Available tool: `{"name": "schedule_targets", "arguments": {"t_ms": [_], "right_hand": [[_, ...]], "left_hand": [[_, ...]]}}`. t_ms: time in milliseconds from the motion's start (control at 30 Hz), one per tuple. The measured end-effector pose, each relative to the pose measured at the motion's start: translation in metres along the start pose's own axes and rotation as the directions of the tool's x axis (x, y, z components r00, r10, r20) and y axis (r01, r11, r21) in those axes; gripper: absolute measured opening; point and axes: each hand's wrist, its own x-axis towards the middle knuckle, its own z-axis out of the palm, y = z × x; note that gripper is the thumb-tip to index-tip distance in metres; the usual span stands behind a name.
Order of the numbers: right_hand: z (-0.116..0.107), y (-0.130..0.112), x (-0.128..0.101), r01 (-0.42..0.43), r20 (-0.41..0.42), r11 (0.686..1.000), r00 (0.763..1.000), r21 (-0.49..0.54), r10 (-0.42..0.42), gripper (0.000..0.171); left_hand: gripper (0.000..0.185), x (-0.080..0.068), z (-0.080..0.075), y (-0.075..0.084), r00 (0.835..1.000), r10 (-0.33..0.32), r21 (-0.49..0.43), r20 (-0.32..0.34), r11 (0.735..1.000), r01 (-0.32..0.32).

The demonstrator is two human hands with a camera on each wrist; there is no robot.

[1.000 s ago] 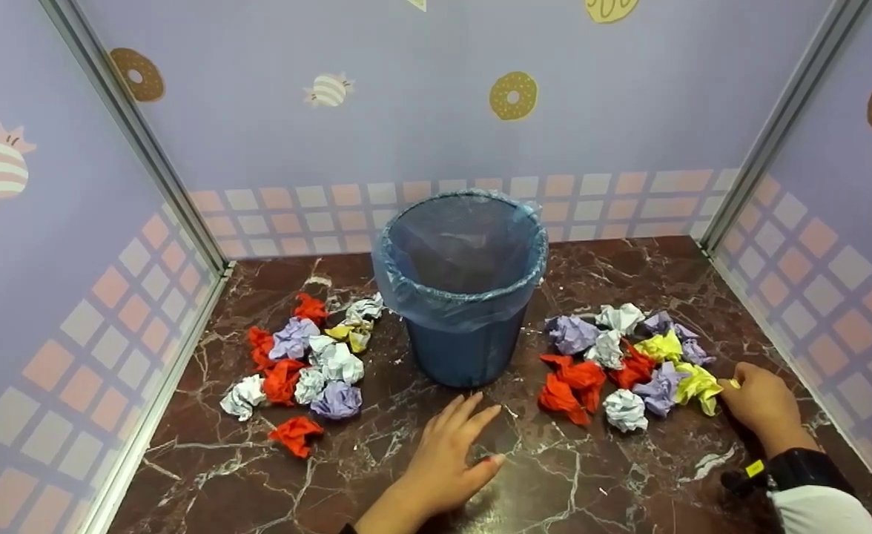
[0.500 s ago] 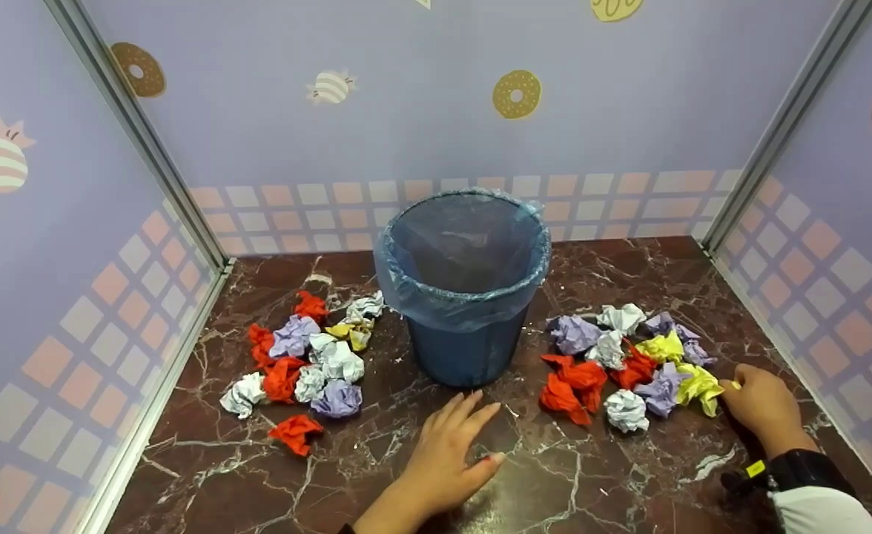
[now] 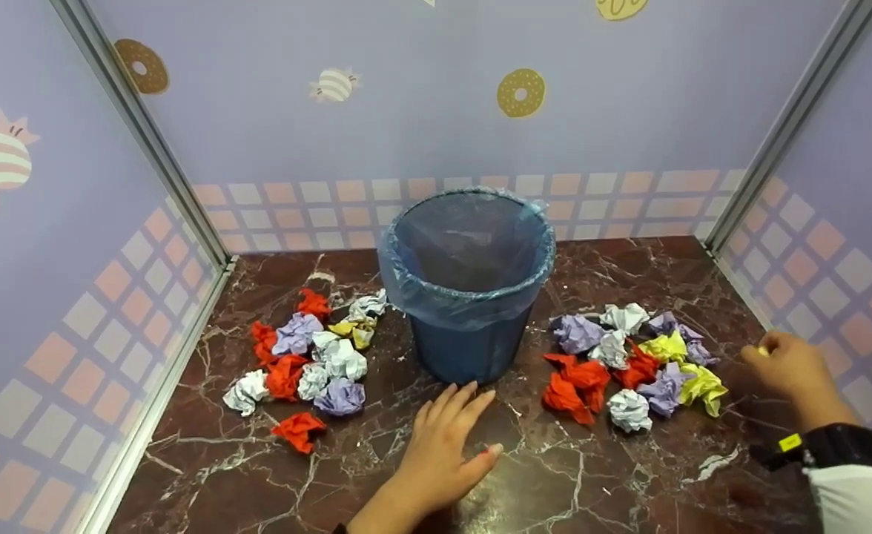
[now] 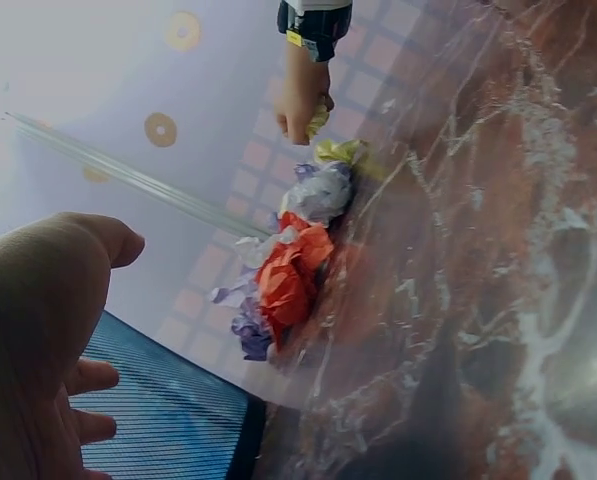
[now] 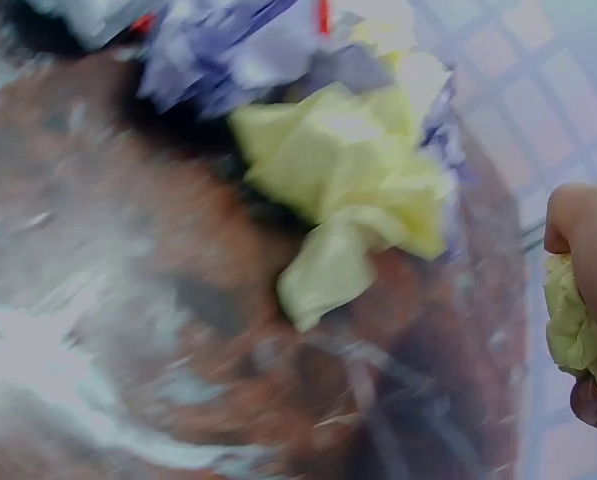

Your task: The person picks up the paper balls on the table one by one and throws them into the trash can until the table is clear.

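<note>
My right hand (image 3: 795, 371) grips a crumpled yellow paper ball (image 5: 572, 325), mostly hidden by the fingers in the head view. It is raised to the right of the right-hand pile, where another yellow paper ball (image 3: 703, 389) lies closest to it. With fingers spread, my left hand (image 3: 443, 452) is at the front of the blue waste bin (image 3: 469, 341), its fingertips right at the bin's base. A clear plastic liner (image 3: 436, 300) is folded over the bin's rim.
Red, purple, white and yellow paper balls form a right-hand pile (image 3: 640, 367) and a left-hand pile (image 3: 310, 363). One red ball (image 3: 299, 430) lies in front of the left pile. Patterned walls (image 3: 421, 133) enclose the marble-look table (image 3: 555, 475) on three sides.
My right hand has lifted and moved right, away from the right pile, with the yellow paper ball in it. The left hand has barely shifted. The head view has tilted slightly.
</note>
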Motion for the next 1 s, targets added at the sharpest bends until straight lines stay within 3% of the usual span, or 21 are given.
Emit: {"name": "schedule_targets", "arguments": {"t_ms": [167,467,733,900,1000], "right_hand": [[-0.028,-0.023,0.01,-0.024,0.055,0.999,0.998,0.043,0.021,0.048],[-0.072,-0.083,0.04,0.079,-0.006,0.997,0.997,0.011,-0.079,0.041],[-0.114,-0.157,0.069,0.171,-0.092,0.985,0.981,-0.018,-0.172,0.038],[-0.132,-0.215,0.085,0.25,-0.148,0.966,0.955,-0.06,-0.256,0.033],[-0.137,-0.249,0.091,0.297,-0.166,0.952,0.938,-0.067,-0.305,0.032]], "left_hand": [[0.069,0.002,-0.009,-0.002,1.0,-0.019,0.003,-0.021,1.0,0.019],[0.072,-0.005,-0.027,-0.014,0.997,-0.068,0.008,-0.032,0.998,0.068],[0.071,-0.008,-0.043,-0.033,0.985,-0.161,0.009,-0.066,0.987,0.162],[0.071,-0.008,-0.054,-0.048,0.964,-0.252,0.017,-0.088,0.967,0.254],[0.072,-0.008,-0.06,-0.059,0.955,-0.272,0.007,-0.119,0.962,0.274]]}}
